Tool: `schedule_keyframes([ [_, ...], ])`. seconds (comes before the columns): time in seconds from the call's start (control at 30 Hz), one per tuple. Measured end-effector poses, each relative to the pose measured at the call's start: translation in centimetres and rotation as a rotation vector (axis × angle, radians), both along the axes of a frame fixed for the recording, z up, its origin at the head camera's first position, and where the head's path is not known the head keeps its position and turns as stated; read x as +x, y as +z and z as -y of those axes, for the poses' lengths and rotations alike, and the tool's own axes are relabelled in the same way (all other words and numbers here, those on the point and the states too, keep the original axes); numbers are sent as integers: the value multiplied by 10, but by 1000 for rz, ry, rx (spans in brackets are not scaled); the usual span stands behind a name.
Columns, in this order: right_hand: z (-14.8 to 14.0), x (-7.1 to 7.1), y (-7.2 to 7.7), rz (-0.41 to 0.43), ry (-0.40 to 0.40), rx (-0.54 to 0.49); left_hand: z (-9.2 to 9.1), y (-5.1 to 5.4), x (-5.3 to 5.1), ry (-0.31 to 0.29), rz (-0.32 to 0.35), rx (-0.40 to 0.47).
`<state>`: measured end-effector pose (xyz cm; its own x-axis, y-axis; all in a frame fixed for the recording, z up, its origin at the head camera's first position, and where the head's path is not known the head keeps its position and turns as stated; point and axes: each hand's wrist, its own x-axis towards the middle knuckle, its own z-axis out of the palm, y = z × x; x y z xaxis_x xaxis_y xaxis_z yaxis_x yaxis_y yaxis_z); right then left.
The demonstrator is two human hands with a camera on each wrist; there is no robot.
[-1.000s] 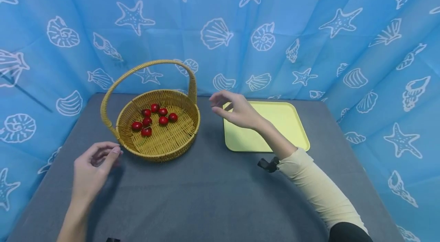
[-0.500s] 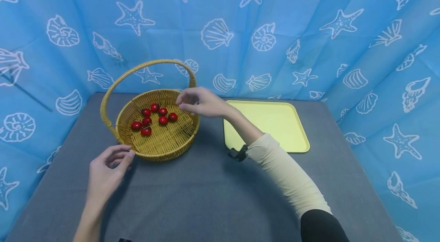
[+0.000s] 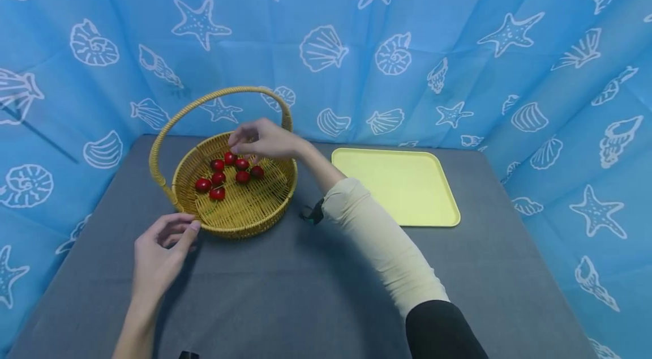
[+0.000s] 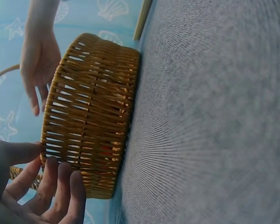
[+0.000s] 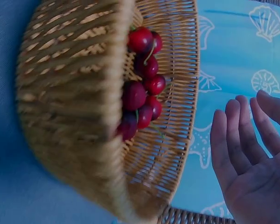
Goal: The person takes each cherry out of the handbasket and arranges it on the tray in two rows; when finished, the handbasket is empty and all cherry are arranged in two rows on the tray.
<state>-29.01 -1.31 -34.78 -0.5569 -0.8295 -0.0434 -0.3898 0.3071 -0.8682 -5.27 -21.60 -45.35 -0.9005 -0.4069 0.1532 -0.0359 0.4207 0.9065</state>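
A round woven basket (image 3: pixel 239 227) with a tall arched handle stands on the left of the table. Several red cherries (image 3: pixel 217 193) with green stems lie inside it, also plain in the right wrist view as a cluster of cherries (image 5: pixel 133 95). My left hand (image 3: pixel 160 254) pinches the near-left rim between thumb and fingers; in the left wrist view the left hand (image 4: pixel 42 191) has its fingertips against the wickerwork. Above the basket's far side hovers my right hand (image 3: pixel 267 139), holding nothing. Its fingers are relaxed and apart from the cherries in the right wrist view.
To the right of the basket lies a yellow rectangular tray (image 3: pixel 402 186). A grey cloth (image 3: pixel 285 296) covers the table. Behind and at both sides hangs a blue curtain (image 3: pixel 351 13) with white shells and starfish.
My right hand has moved left from beside the tray to over the basket. My left hand has come right and taken hold of the basket's rim. The cherries have stayed in place.
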Motion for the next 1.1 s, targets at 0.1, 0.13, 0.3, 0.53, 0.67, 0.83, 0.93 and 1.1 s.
schedule_keyframes([
  [0.1, 10, -2, -2, 47, -14, -23, 0, -2, 0, -2, -6, 3],
  [0.13, 13, -3, -3, 67, -20, -34, 1, -2, 0, -1, -5, 2],
  [0.3, 22, -7, -8, 183, -60, -20, 1, -3, 0, 1, 17, 0],
  [0.53, 28, -14, -14, 294, -131, 84, 1, -1, 0, -4, 27, -1],
  [0.67, 31, -16, -20, 312, -163, 117, 1, -1, 0, -4, 24, -2],
  [0.83, 30, -17, -28, 307, -190, 121, 1, -1, 0, 2, 28, 2],
  [0.93, 28, -17, -33, 294, -198, 141, 1, -2, 0, -2, 32, 3],
  [1.1, 26, -19, -40, 239, -195, 226, 0, -1, 0, 1, 40, -5],
])
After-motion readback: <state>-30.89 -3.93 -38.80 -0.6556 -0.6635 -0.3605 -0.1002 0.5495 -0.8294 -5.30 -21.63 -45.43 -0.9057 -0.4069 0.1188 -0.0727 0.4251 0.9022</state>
